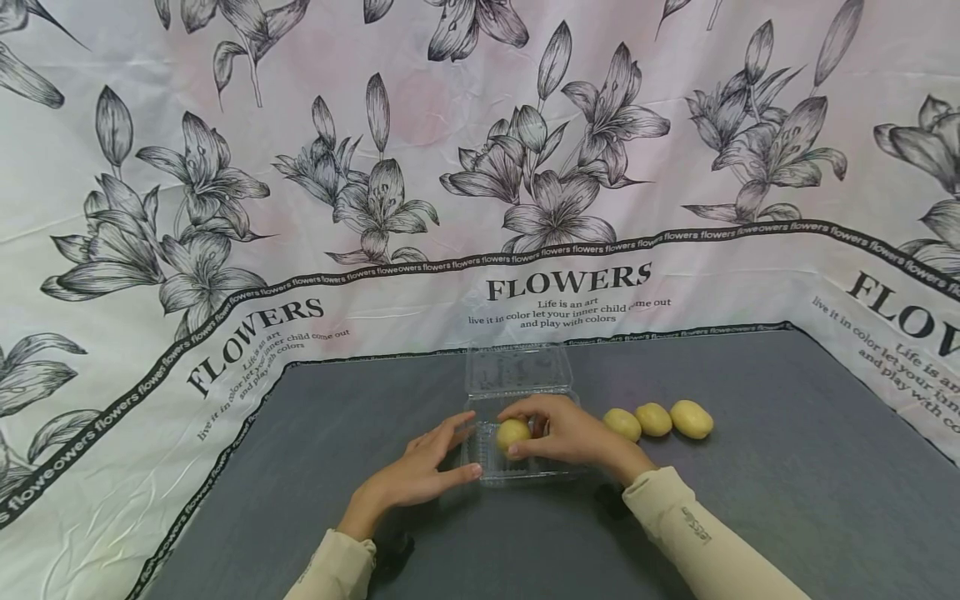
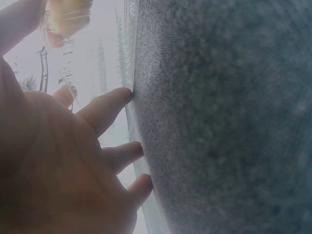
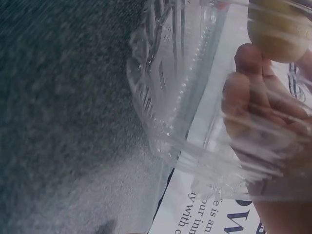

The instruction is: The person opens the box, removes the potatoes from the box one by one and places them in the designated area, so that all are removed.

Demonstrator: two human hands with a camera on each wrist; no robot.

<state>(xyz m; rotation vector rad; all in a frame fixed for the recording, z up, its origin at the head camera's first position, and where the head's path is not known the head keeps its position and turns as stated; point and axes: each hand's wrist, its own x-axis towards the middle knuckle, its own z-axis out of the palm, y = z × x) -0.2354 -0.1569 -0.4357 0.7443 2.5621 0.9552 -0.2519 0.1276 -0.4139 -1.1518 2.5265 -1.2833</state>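
Observation:
A clear plastic clamshell box [image 1: 487,479] lies with its lid [image 1: 517,371] tipped back. My right hand [image 1: 562,429] reaches over the box and holds a smooth, round yellow piece of produce [image 1: 513,435] between thumb and fingers. In the right wrist view, the yellow piece [image 3: 278,31] shows at the fingertips, with the clear box wall [image 3: 161,83] in front of part of the hand. My left hand [image 1: 420,475] is at the box's left side, thumb and fingers spread. Its fingertips [image 2: 127,95] are right at the box edge in the left wrist view.
Right of the box, three more yellow pieces [image 1: 654,420] rest in a row on the dark grey tabletop [image 1: 337,417], the nearest close to my right wrist. A white flower-printed cloth [image 1: 420,308] hangs behind and around the table.

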